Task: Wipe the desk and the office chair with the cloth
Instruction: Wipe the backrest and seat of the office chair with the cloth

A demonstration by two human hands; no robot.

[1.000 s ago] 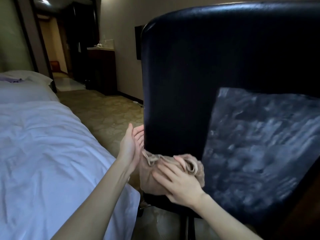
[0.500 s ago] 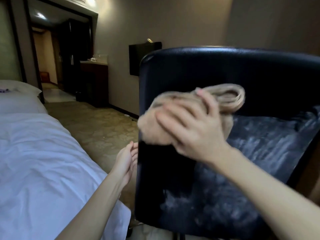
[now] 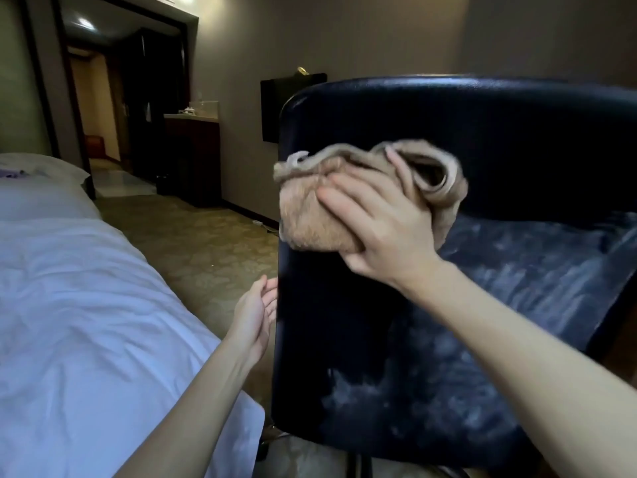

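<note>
Presses bunched cloth point(image 3: 308, 219) onto office chair point(image 3: 517, 139) back w/ R hand point(image 3: 386, 232), fingers point(image 3: 336, 201) spread over, thumb hooked under, for wiping pressure. Holds L hand point(image 3: 253, 315) loose, empty, by edge, prob. steadying.

Fuzzy tan cloth point(image 3: 310, 219); glossy black leather chair point(image 3: 517, 132)

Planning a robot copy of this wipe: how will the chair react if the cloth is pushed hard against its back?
It would probably swivel or roll away: the chair seems to sit on one central post. Its glossy back looks slick, so the cloth should slide easily. The left hand beside the edge may be there to steady it.
</note>
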